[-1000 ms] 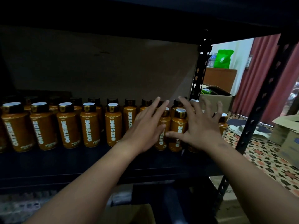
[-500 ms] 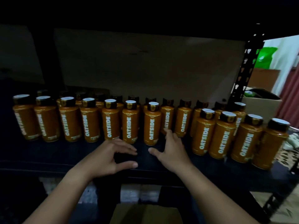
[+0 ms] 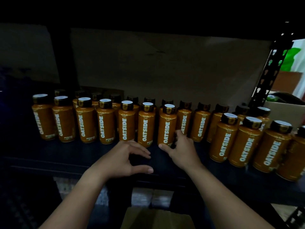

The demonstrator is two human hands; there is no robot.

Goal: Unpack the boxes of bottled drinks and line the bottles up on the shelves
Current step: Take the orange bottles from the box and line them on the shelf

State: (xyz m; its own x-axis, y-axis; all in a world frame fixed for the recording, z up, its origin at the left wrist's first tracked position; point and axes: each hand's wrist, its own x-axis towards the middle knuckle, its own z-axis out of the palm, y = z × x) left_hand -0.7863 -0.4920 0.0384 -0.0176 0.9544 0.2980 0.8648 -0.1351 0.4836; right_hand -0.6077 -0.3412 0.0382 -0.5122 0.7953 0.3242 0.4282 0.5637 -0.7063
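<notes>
Here, most orange plastic bottles with black caps [image 3: 146, 123] already stood in two rows on the dark metal shelf [image 3: 66, 156]. Your right hand [image 3: 181, 149] curled loosely around the base of one front-row bottle [image 3: 166, 125]; your left hand [image 3: 123, 158] hovered half-open, holding nothing. The rightmost bottles [image 3: 247, 142] stood forward, unaligned.

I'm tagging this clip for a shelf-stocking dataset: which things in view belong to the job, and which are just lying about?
Part of the job:
- orange bottles lined up in rows
- black shelf they stand on
- right hand, touching a front-row bottle
- left hand, holding nothing
- cardboard box below the shelf

Lying about:
- green bag
- open carton beyond the shelf post
</notes>
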